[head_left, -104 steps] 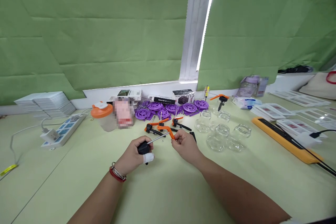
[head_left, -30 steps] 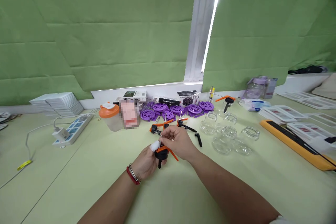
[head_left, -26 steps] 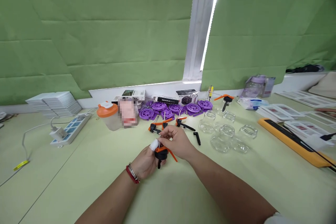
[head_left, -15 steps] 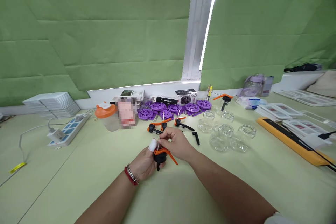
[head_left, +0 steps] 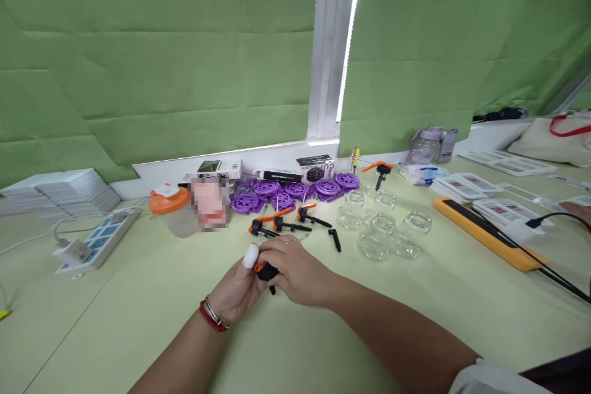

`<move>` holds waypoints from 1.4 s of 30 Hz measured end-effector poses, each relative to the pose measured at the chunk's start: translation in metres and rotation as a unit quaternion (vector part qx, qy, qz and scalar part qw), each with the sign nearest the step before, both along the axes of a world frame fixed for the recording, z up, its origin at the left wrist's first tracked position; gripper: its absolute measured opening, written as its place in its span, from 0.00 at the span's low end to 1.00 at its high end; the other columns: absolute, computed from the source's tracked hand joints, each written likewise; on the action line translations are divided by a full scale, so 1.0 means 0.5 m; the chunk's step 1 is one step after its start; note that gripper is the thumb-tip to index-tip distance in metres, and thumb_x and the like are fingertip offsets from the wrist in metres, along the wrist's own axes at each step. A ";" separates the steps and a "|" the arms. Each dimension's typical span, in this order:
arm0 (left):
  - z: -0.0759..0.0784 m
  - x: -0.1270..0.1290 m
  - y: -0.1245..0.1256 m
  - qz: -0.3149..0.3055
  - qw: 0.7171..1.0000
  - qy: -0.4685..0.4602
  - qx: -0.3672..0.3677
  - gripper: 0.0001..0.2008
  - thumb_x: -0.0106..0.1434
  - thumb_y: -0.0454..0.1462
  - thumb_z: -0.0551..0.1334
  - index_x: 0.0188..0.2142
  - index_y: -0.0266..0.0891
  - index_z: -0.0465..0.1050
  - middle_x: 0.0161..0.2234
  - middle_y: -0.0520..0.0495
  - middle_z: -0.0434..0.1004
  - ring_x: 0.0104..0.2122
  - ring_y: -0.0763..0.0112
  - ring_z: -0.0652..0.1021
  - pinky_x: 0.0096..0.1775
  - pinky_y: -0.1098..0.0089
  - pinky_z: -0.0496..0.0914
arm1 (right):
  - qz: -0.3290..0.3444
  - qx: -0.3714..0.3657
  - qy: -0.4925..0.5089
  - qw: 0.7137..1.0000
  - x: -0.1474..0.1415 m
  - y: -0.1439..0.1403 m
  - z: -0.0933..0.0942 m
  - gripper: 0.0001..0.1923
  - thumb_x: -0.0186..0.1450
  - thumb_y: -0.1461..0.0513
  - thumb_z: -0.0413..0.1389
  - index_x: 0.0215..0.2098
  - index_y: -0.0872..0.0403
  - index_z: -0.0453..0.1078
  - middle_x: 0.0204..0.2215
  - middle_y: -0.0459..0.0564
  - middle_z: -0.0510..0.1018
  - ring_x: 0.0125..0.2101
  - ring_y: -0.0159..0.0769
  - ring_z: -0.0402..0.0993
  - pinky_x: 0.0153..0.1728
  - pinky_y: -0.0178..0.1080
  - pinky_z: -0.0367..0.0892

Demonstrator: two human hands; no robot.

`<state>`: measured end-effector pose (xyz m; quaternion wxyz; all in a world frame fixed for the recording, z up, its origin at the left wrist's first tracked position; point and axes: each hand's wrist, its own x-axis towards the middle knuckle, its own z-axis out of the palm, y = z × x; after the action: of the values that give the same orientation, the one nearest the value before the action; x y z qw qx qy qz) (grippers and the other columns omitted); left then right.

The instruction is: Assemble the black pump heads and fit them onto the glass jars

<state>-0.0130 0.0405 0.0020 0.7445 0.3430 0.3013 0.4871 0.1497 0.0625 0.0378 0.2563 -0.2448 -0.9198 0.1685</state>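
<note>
My left hand (head_left: 237,286), with a white bandage on one fingertip and a red bracelet at the wrist, grips a small orange and black clamp (head_left: 266,272) just above the table. My right hand (head_left: 295,268) is closed over the top of the same clamp and hides most of it. A thin metal rod (head_left: 302,237) pokes out past my right knuckles. Three more orange and black clamps (head_left: 277,223) lie on the table just beyond my hands.
Several purple wheels (head_left: 295,189) and small boxes sit at the back. Several empty glass jars (head_left: 376,231) stand to the right. An orange-lidded tub (head_left: 170,210), a power strip (head_left: 92,240), stacked white tiles (head_left: 60,191), and a yellow device with a cable (head_left: 489,234) ring the green table (head_left: 351,320).
My right hand has closed down over the clamp, covering its orange lever. The rod, earlier pulled out between my hands, now sits in the clamp. The view has shifted slightly right.
</note>
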 end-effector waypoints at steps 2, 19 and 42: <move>0.013 0.009 -0.013 -0.036 0.999 0.019 0.026 0.18 0.57 0.50 0.61 0.33 0.37 0.73 0.32 0.44 0.71 0.33 0.67 0.71 0.36 0.67 0.67 | 0.019 0.021 -0.024 0.999 0.022 -0.008 0.010 0.14 0.61 0.68 0.53 0.46 0.53 0.66 0.52 0.54 0.69 0.52 0.40 0.61 0.54 0.48 0.53; 0.017 0.025 -0.021 -0.089 0.963 0.234 0.098 0.12 0.55 0.39 0.65 0.39 0.37 0.71 0.28 0.50 0.69 0.22 0.76 0.65 0.24 0.74 0.60 | -0.017 0.088 -0.031 0.996 0.081 0.001 -0.052 0.18 0.63 0.62 0.53 0.51 0.50 0.66 0.61 0.54 0.60 0.60 0.44 0.51 0.59 0.55 0.41; -0.016 -0.027 0.041 0.190 0.972 0.126 -0.053 0.08 0.55 0.35 0.63 0.34 0.37 0.65 0.27 0.51 0.69 0.22 0.76 0.72 0.24 0.72 0.67 | -0.464 -0.130 -0.234 0.844 0.174 0.127 -0.111 0.09 0.60 0.67 0.52 0.40 0.58 0.66 0.36 0.58 0.75 0.36 0.44 0.73 0.29 0.37 0.60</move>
<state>-0.0264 0.0611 -0.0060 0.6113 0.2986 0.4777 0.5558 0.2366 0.1262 -0.0178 0.0474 -0.7065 -0.7009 0.0856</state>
